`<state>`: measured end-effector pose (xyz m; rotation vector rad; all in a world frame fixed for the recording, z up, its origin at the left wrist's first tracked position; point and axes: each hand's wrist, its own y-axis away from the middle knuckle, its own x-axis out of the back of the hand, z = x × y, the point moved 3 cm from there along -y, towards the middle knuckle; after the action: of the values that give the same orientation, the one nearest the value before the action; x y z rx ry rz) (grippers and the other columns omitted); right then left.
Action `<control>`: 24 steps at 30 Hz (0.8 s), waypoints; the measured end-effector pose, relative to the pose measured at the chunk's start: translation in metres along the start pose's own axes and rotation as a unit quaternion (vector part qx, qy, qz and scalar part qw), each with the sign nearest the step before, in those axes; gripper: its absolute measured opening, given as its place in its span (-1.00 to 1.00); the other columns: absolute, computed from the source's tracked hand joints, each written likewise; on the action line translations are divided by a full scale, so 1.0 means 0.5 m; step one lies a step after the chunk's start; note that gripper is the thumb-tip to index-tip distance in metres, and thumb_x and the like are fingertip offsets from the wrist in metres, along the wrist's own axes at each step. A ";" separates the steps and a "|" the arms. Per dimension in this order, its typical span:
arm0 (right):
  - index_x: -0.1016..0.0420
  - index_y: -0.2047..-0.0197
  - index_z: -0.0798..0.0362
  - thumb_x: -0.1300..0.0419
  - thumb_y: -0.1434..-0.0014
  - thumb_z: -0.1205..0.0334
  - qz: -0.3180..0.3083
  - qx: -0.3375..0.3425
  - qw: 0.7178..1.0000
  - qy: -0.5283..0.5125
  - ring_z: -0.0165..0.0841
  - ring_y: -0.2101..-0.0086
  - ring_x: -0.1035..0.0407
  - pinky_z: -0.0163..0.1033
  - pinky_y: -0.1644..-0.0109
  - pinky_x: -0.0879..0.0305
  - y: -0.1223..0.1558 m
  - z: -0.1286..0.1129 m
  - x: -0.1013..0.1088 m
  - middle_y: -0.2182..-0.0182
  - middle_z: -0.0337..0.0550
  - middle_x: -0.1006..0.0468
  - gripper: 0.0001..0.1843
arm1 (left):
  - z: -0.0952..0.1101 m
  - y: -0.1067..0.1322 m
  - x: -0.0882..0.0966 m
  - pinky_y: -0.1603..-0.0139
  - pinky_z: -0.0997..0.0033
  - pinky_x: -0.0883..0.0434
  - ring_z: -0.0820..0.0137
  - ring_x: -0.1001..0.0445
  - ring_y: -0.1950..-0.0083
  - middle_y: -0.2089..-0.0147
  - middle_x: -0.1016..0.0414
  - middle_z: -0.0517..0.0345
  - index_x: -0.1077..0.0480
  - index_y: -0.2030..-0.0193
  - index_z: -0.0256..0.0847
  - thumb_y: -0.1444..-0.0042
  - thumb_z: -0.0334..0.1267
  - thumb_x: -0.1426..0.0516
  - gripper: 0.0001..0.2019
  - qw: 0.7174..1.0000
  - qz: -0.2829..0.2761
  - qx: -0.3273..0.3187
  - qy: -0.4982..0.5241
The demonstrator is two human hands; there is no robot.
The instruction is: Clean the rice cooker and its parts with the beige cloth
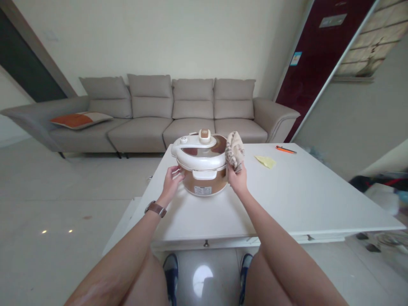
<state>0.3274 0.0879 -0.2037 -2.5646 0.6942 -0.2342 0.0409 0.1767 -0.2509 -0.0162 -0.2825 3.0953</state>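
A white and brown electric pressure cooker (202, 163) stands on a white low table (287, 199), lid closed. My left hand (172, 180) rests against the cooker's left side, fingers curled on its body. My right hand (237, 178) is at the cooker's right side, closed on a beige patterned cloth (234, 148) that bunches up beside the lid. A brown watch sits on my left wrist.
A yellow cloth (265, 161) and an orange-handled tool (286, 149) lie on the table's far right part. A grey sofa (178, 114) with an orange cushion (78, 120) stands behind. A dark red fridge (318, 55) is at the right. My knees and shoes show below.
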 end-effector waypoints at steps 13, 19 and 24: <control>-0.54 -0.14 -0.05 -0.19 -0.05 0.43 -0.162 0.196 0.921 0.295 0.12 -0.47 0.00 0.44 -0.49 0.16 -0.038 -0.151 -0.041 -0.40 -0.08 -0.38 -0.44 | 0.003 0.010 -0.018 -0.34 -0.07 -0.35 0.06 -0.48 -0.27 -0.24 -0.48 -0.06 -0.37 -0.06 -0.13 0.01 -0.23 -0.24 -0.56 0.999 0.019 -0.025 -0.006; -0.53 -0.20 -0.02 -0.16 -0.21 0.30 -0.097 0.146 0.929 0.325 0.12 -0.36 -0.23 0.29 -0.35 -0.25 -0.083 -0.164 -0.042 -0.23 0.07 -0.56 -0.52 | -0.010 0.030 -0.046 -0.41 0.00 -0.27 0.10 -0.39 -0.34 -0.29 -0.44 -0.07 -0.34 -0.18 -0.11 -0.07 -0.25 -0.20 -0.51 0.997 0.069 -0.038 0.003; -0.50 -0.23 -0.07 -0.15 -0.04 0.47 -0.134 0.186 0.921 0.316 0.14 -0.44 -0.07 0.53 -0.45 0.11 -0.053 -0.144 -0.047 -0.36 -0.04 -0.43 -0.33 | -0.021 0.059 -0.044 -0.46 0.00 -0.23 0.08 -0.32 -0.44 -0.40 -0.37 -0.04 -0.32 -0.30 -0.07 -0.09 -0.27 -0.22 -0.41 0.999 0.035 -0.034 -0.009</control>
<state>0.2986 0.0918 -0.1288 -2.1871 0.4408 -1.2022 0.0621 0.1488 -0.2666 -0.0014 -0.3955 3.1558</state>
